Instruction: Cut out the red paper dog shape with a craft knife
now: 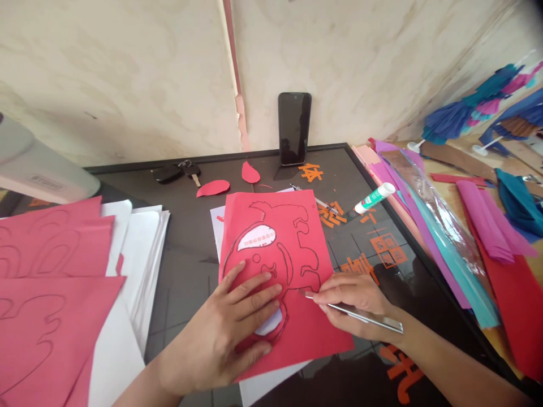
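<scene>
Pressing the red paper (303, 339) flat, the left hand (224, 328) lies open on it; the right hand (352, 299) clamps a craft knife (365, 316), tip at the paper's edge.

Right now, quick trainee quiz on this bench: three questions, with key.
1. What tool does the right hand hold?
2. True or false: the left hand is pressing on the red paper.
3. Which one stands upright: the phone or the glue stick?

Key: 1. A metal craft knife. 2. True. 3. The phone.
</scene>
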`<state>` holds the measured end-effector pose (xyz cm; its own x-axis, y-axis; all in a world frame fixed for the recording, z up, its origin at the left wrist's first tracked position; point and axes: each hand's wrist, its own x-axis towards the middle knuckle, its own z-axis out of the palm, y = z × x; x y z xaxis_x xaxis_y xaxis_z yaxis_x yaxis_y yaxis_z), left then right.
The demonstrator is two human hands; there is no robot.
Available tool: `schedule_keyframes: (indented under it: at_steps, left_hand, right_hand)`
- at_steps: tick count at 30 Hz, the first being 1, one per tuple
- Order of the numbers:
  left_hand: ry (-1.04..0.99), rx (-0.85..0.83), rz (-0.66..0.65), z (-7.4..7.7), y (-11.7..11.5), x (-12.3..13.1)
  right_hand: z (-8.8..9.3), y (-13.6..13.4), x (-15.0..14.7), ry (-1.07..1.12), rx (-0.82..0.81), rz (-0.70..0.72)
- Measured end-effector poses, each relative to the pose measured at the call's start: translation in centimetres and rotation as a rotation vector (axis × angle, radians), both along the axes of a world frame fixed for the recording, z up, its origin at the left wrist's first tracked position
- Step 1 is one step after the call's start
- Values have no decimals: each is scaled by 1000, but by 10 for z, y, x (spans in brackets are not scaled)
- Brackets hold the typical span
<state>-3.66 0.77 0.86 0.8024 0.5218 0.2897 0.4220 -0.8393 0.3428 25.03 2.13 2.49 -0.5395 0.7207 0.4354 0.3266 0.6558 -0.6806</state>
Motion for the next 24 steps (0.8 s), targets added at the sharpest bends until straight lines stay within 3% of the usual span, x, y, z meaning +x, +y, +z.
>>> schedule_keyframes:
  at_steps: [7,13,24]
  left_hand:
    - [9,17,-1,-4,0,-1]
    - [-5,4,-2,3,2,1]
    - [-39,15,-3,1,2,1]
  right_hand:
    - [-1,0,4,-2,-24,-3]
    - [-4,1,10,-6,-75,20]
    - [-3,1,11,22,-6,17]
